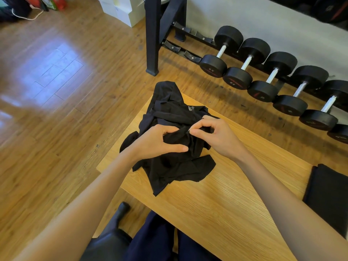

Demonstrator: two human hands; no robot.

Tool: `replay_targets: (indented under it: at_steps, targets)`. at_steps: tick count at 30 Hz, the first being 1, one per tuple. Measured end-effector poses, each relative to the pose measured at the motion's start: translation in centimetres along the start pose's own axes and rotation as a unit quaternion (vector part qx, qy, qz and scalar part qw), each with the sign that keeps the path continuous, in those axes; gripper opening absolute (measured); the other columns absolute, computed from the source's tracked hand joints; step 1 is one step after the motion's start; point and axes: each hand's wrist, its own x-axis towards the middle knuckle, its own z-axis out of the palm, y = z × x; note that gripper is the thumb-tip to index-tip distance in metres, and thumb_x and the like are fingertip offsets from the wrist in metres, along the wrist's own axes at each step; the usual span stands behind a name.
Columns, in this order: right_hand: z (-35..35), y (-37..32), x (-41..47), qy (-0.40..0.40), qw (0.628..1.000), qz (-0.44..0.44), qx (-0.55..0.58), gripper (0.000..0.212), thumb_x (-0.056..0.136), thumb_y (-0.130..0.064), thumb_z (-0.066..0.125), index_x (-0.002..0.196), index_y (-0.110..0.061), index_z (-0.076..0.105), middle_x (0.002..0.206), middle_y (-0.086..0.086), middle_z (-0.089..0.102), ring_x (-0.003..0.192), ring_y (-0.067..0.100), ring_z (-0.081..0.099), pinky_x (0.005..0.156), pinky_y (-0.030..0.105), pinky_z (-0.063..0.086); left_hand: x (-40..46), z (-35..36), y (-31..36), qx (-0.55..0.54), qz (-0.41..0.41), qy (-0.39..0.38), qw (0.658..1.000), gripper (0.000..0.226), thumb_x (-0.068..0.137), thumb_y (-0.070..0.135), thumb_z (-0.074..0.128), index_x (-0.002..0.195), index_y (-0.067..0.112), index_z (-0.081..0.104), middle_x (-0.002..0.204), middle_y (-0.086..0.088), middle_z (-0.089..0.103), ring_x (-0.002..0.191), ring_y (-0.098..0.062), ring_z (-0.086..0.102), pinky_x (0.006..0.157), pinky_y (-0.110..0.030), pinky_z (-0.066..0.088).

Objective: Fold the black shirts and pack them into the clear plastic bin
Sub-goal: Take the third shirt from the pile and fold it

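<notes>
Crumpled black shirt (169,147) lies at the desk's (235,194) far left corner, long axis running near-to-far, one end overhanging the far corner. Left hand (156,142) and right hand (216,136) each pinch its fabric.

My two arms are bare all the way up, with no sleeves on them at all. My left hand (158,142) has no ring and no glove on it. My right hand (216,136) is bare too, and I wear no watch or band on either wrist. My nails are short and plain. Down low I see my dark blue trousers of soft cloth (156,240). They look loose and have long folds running down the legs.
</notes>
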Motion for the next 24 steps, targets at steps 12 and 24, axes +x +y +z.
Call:
replay_targets:
  at_steps: [12, 24]
  targets:
    - [-0.3, 0.2, 0.5, -0.019, 1.000, 0.004, 0.013, 0.011, 0.091, -0.022, 0.066, 0.094, -0.023, 0.076, 0.089, -0.007, 0.062, 0.086, 0.004, 0.058, 0.077, 0.017, 0.042, 0.6, 0.6, -0.3, -0.033, 0.007, 0.007, 0.999, 0.031, 0.093, 0.018, 0.062, 0.124, 0.018, 0.064, 0.114, 0.003, 0.070, 0.103, -0.008, 0.067, 0.096, -0.035, 0.053]
    - [0.3, 0.6, 0.3, -0.057, 0.997, 0.012, -0.052, 0.011, 0.092, -0.027, 0.063, 0.088, -0.021, 0.071, 0.093, -0.012, 0.065, 0.090, -0.001, 0.059, 0.080, 0.016, 0.041, 0.4, 0.5, -0.4, -0.045, -0.016, -0.027, 0.998, 0.024, 0.098, 0.016, 0.055, 0.119, 0.020, 0.065, 0.112, 0.003, 0.070, 0.103, -0.008, 0.066, 0.100, -0.034, 0.050]
